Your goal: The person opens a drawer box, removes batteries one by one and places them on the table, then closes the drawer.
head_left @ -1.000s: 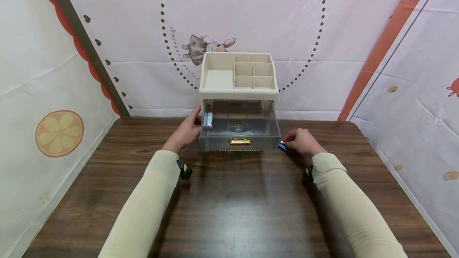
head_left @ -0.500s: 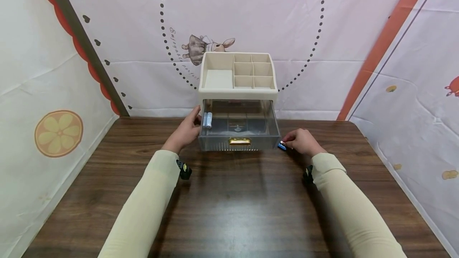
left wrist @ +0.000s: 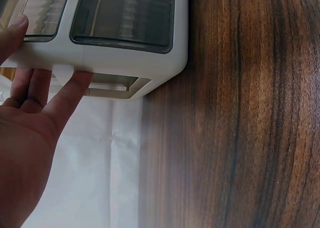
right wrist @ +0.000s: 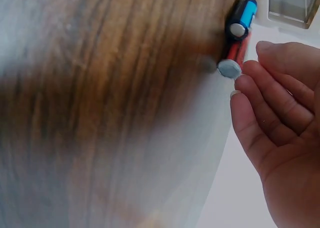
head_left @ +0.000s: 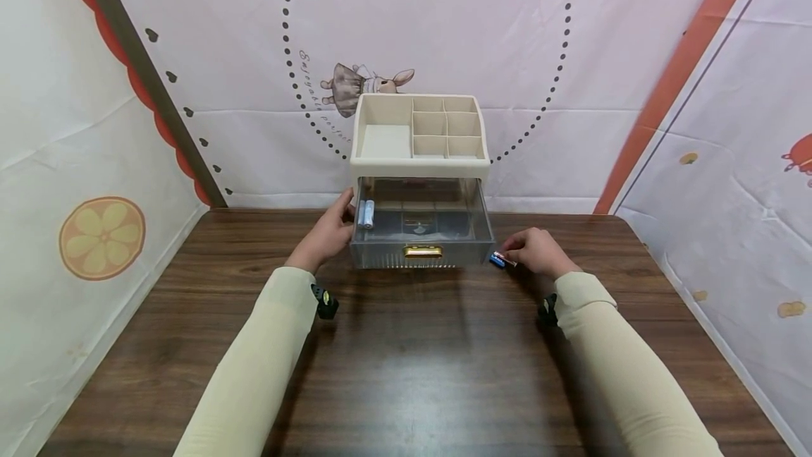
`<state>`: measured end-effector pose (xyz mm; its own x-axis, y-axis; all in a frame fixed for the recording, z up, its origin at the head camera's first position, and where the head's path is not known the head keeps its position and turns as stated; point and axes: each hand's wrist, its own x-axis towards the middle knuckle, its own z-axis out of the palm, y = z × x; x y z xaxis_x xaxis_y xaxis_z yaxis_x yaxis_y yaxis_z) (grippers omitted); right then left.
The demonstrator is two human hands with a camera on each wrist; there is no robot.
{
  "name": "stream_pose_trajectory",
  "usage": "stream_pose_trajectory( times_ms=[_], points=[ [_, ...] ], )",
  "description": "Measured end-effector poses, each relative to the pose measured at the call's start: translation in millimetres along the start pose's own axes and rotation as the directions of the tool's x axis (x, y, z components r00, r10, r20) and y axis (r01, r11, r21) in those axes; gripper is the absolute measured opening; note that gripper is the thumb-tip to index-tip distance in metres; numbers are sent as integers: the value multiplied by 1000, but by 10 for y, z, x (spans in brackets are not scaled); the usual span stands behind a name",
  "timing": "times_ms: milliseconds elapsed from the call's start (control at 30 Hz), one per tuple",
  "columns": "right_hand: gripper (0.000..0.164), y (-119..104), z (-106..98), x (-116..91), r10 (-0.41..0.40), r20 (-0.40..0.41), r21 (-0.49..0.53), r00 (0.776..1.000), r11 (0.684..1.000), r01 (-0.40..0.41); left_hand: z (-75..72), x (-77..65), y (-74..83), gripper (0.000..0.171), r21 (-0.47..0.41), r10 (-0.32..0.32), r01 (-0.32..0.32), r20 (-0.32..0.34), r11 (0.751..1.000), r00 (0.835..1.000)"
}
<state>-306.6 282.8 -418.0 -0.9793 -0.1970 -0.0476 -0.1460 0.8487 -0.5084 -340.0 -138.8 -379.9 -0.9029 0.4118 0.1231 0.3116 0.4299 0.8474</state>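
My left hand [head_left: 325, 238] holds the side of a cream desk organizer [head_left: 420, 168]; the left wrist view has the thumb on the side frame and fingers curled round its rear edge. The organizer's clear drawer [head_left: 423, 235] is pulled out. Two light blue batteries [head_left: 369, 214] lie side by side at its left. By the drawer's front right corner, my right hand [head_left: 536, 251] is beside a blue battery [right wrist: 245, 17] and a red battery [right wrist: 237, 53] on the table. In the right wrist view its loosely bent fingers are at the red battery's end, not round it.
The organizer's top has one large compartment [head_left: 388, 141] and several small ones [head_left: 465, 123]. A gold handle [head_left: 423, 252] sits on the drawer front. The wooden table [head_left: 406, 372] meets a printed cloth backdrop [head_left: 431, 34] behind the organizer.
More of the red battery shows beside the blue one, where my right fingers covered it before. My left hand, the organizer and the drawer stay in place.
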Motion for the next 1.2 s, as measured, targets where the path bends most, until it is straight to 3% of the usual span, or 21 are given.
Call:
stream_pose_trajectory(
  times_ms=[300,533,800,1200],
  points=[
    [15,-28,-80,-50,9,-18,8,1000,1000,-8,28,57,-118,67,-14,3,-4,-25,1000,1000],
    [20,-98,-165,-81,-28,-40,-6,999,1000,28,29,54,-122,69,-25,-3,3,-28,1000,1000],
    [24,-206,-282,-152,-11,-52,8,999,1000,11,30,62,-136,69,-17,4,-5,-28,1000,1000],
    [21,-378,-405,-244,-40,-75,1,996,999,40,22,56,-132,68,-7,1,-1,-19,1000,1000]
  ],
)
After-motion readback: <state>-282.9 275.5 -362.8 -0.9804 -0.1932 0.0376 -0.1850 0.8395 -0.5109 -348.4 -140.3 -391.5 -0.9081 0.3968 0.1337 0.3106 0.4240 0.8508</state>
